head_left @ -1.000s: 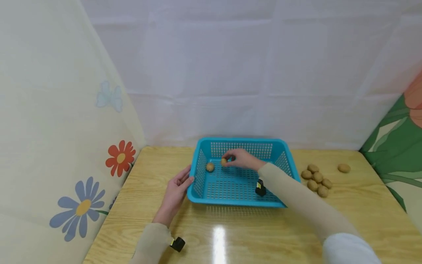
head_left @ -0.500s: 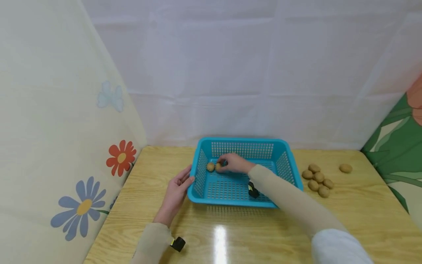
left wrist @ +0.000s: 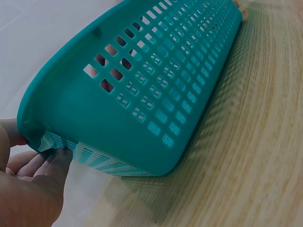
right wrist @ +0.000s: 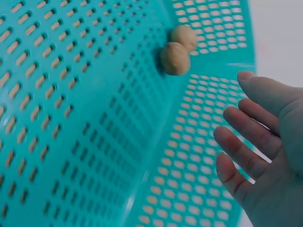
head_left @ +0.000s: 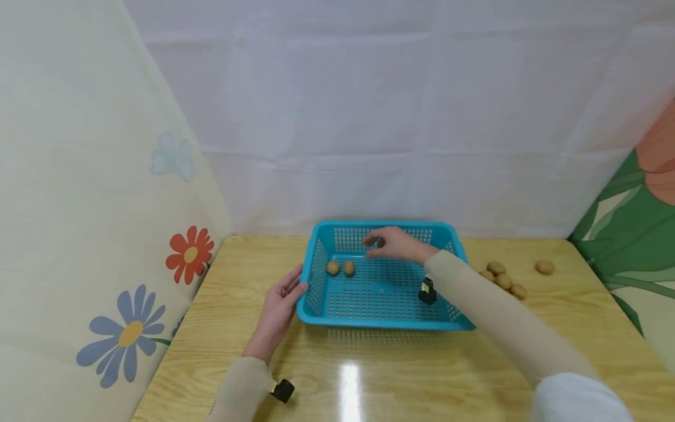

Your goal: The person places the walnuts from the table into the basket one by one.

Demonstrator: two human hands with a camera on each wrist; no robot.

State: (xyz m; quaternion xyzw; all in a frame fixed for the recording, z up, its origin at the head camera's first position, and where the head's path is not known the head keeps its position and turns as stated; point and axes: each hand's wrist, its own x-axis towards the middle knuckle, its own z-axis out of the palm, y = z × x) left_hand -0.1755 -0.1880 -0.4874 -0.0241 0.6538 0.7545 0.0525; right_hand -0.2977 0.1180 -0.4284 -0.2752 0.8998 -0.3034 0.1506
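A blue plastic basket [head_left: 387,324] with perforated walls stands on the table. My left hand [head_left: 278,306] grips its left rim; in the left wrist view the thumb is at the rim and the fingers [left wrist: 57,165] curl beneath it against the outer wall. Two walnuts [head_left: 333,267] [head_left: 349,268] lie side by side at the basket's left end, and the right wrist view shows one walnut [right wrist: 175,59] nearer, with a slightly pointed tip. Over the basket's back part, my right hand [head_left: 396,244] hovers with loosely spread fingers and holds nothing.
Several more walnuts [head_left: 504,281] lie in a cluster on the wooden table [head_left: 411,375] right of the basket, partly hidden by the right sleeve. A single walnut [head_left: 545,267] sits farther right. A white cloth [head_left: 337,117] hangs behind the table.
My right hand lowered a walnut beside the first one in the basket, let go of it, then moved up and right. The left hand stayed on the rim.
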